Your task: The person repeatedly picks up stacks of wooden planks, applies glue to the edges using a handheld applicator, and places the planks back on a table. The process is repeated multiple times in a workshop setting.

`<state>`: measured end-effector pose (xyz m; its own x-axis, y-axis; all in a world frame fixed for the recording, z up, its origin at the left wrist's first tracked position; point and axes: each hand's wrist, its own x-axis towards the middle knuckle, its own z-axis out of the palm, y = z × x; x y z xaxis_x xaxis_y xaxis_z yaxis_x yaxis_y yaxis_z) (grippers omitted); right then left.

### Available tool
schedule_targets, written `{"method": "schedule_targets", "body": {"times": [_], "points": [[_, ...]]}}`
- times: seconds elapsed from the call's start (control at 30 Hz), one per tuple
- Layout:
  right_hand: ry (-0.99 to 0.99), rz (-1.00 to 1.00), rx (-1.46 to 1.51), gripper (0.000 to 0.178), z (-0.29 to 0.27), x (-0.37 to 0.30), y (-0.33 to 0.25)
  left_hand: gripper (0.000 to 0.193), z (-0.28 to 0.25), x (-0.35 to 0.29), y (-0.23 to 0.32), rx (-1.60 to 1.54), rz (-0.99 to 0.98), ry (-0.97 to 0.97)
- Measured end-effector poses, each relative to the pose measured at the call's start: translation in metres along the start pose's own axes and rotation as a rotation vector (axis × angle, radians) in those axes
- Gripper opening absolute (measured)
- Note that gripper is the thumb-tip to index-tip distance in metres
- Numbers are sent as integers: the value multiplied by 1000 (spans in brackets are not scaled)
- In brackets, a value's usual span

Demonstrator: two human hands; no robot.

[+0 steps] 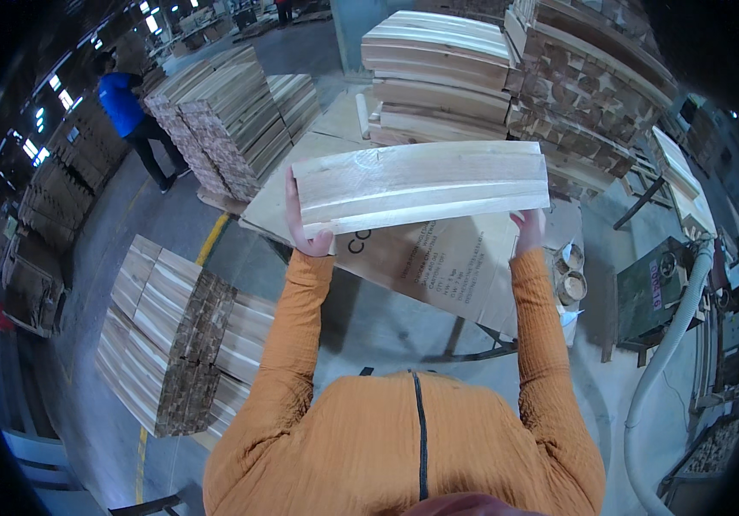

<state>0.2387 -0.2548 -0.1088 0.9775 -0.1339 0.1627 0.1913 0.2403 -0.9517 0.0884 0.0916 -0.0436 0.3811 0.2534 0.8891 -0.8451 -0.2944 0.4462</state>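
A pale wooden board (421,179) spans the space in front of me, held crosswise between both hands above the cardboard-covered table. My left hand (305,225) grips its left end, with the thumb along the near edge and the fingers up the end. At the right end, my right hand (528,228) holds the near lower corner; some of its fingers are hidden under the wood. Beneath the board lies a printed cardboard sheet (438,267). Just beyond it stands a stack of similar boards (438,64).
Taller wood stacks (584,95) rise at the back right. Another stack (223,120) and a low pile (163,335) stand on the left. Round containers (570,275) sit at the table's right edge. A green machine (657,292) and pale hose (657,370) are further right. A person in blue (120,103) stands far left.
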Motion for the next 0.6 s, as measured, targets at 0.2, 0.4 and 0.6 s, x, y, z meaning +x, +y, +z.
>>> {"method": "schedule_targets", "body": {"times": [0.2, 0.4, 0.6], "points": [[103, 336, 77, 26, -75, -56, -2, 101, -1, 3, 0, 65, 42, -64], [271, 136, 19, 9, -116, -111, -8, 96, 46, 7, 26, 446, -36, -10], [355, -2, -115, 17, -187, -110, -32, 84, 36, -3, 11, 506, 70, -8]]}}
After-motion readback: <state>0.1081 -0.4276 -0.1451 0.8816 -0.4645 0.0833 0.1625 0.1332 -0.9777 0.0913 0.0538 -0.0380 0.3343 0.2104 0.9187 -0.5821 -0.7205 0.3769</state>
